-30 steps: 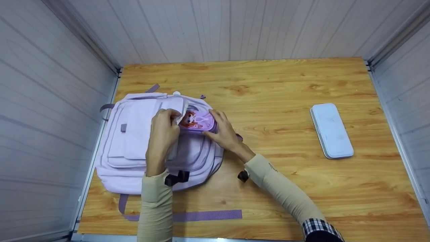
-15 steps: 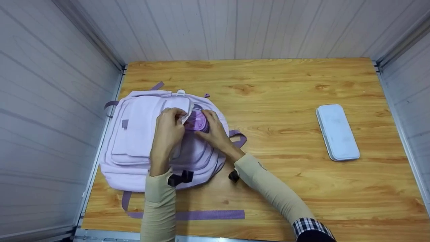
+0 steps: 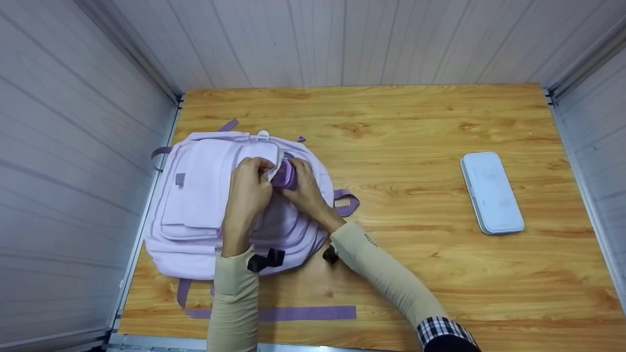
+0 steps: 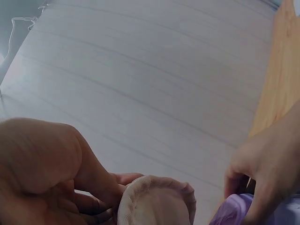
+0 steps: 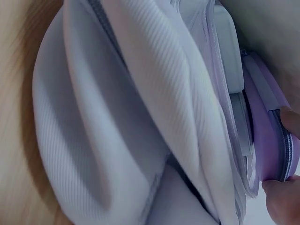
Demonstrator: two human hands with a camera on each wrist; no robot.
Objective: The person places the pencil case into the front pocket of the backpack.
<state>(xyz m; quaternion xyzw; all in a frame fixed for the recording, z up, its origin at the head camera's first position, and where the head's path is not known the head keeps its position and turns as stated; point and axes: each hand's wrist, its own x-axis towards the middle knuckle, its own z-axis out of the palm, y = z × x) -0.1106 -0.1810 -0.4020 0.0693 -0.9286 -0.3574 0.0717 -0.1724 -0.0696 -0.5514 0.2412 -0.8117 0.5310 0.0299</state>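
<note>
A pale lilac backpack (image 3: 195,195) lies flat on the wooden table. My left hand (image 3: 247,200) pinches the edge of its front pocket flap and holds it up; the flap's rounded edge (image 4: 157,201) shows in the left wrist view. My right hand (image 3: 305,190) grips the end of a purple zipped pouch (image 3: 284,175), thumb on one side and fingers on the other. Most of the pouch sits inside the pocket under the flap, so its far end is hidden. In the right wrist view the pouch (image 5: 265,126) lies beside pale boxy items (image 5: 229,51) within the pocket.
A light blue flat case (image 3: 491,193) lies on the right of the table (image 3: 401,146). Purple straps (image 3: 308,313) extend from the backpack near the front edge and at its right side. Pale panel walls (image 3: 313,44) enclose the left, back and right.
My right hand has moved left, pushing the pouch deeper into the pocket, so less of its printed top shows. My left hand keeps hold of the flap. The head view has shifted slightly.
</note>
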